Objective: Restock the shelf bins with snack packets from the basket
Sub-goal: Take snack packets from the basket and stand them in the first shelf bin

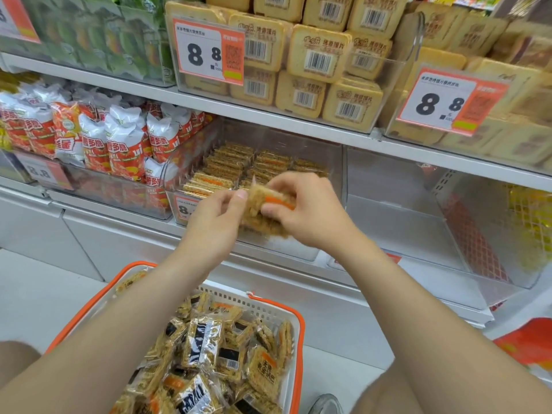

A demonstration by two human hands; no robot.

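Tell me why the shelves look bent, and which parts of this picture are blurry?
Head view: the wide lens bows the shelf edge; the left hand, right hand and the packet they hold look smeared, probably by motion; the loose packets in the basket look sharper; the light is even, with no hard shadows.

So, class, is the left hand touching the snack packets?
Touching. The head view shows the left hand pinching the snack packets at their left edge, with no gap.
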